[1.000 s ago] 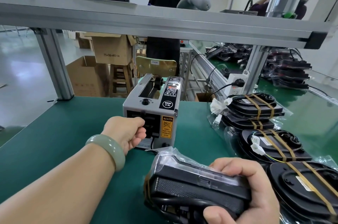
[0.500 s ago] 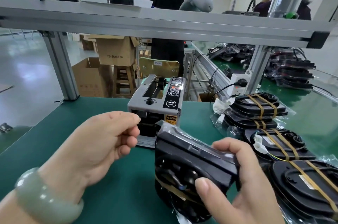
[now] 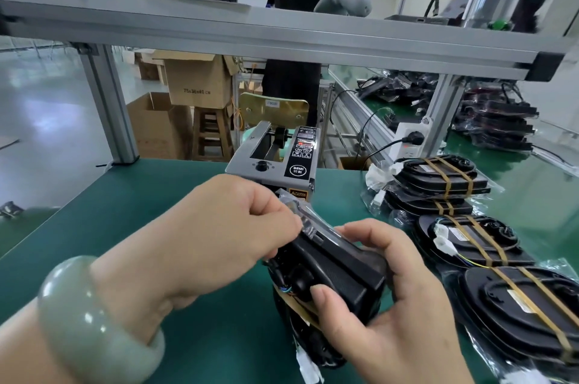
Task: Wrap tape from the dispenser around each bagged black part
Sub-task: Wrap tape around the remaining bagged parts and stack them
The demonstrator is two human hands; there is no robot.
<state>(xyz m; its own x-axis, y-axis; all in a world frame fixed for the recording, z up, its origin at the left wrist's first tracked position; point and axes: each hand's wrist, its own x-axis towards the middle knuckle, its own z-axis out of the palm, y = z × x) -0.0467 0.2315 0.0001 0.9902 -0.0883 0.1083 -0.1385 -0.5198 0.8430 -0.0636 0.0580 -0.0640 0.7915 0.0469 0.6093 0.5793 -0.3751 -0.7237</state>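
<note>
**Green surface, part held off it: a wrinkled or crooked wrap was the risk**

Green matting covered the surface (image 3: 125, 189), with the dispenser (image 3: 275, 164) at the middle of its far edge and taped parts (image 3: 470, 242) stacked along the right edge. The part (image 3: 338, 261), in its clear bag, was held off the surface just in front of the dispenser, tilted with one end up. The right hand (image 3: 391, 299) gripped its near end, fingers curled over the top and thumb pressed on the side. The left hand (image 3: 219, 227) pinched the bag at the raised end, fingers closed tight. Whether a strip of tape sat in that pinch could not be told. One tan band (image 3: 294, 302) already crossed the lower side.

Judged from this, the main risk was loose bag film bunching under the tape, since the plastic stood crumpled at the pinch. A strip laid on a tilted part could also run askew, or stick to itself or to the fingers before landing. The slick bag might slide in the right hand's grip, and the raised end sat close enough to the dispenser to knock it.
</note>
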